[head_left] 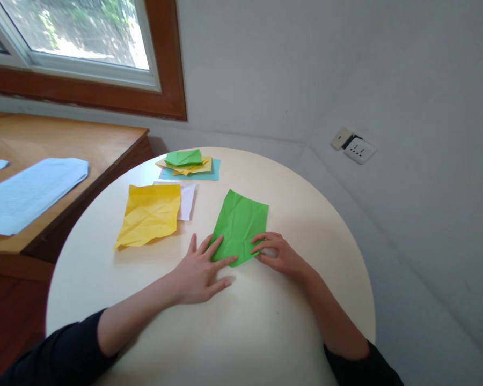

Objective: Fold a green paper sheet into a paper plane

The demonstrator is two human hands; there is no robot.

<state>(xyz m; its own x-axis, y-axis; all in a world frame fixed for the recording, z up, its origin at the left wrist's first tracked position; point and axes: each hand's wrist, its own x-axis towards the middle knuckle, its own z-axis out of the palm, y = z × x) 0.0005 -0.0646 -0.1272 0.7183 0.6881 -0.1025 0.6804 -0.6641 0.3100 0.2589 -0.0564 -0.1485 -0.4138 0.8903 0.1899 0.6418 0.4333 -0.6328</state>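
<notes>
A creased green paper sheet (241,220) lies on the round cream table (265,321), its near end folded to a point. My left hand (199,271) rests flat with spread fingers, its fingertips pressing the sheet's near left edge. My right hand (277,252) presses the near right edge, fingers curled over the fold. Neither hand lifts the paper off the table.
A crumpled yellow sheet (151,214) over a white sheet (187,201) lies left of the green one. A pile of green, yellow and blue papers (189,163) sits at the table's far edge. A wooden desk (64,145) with printed papers (24,193) stands left; walls are close behind and right.
</notes>
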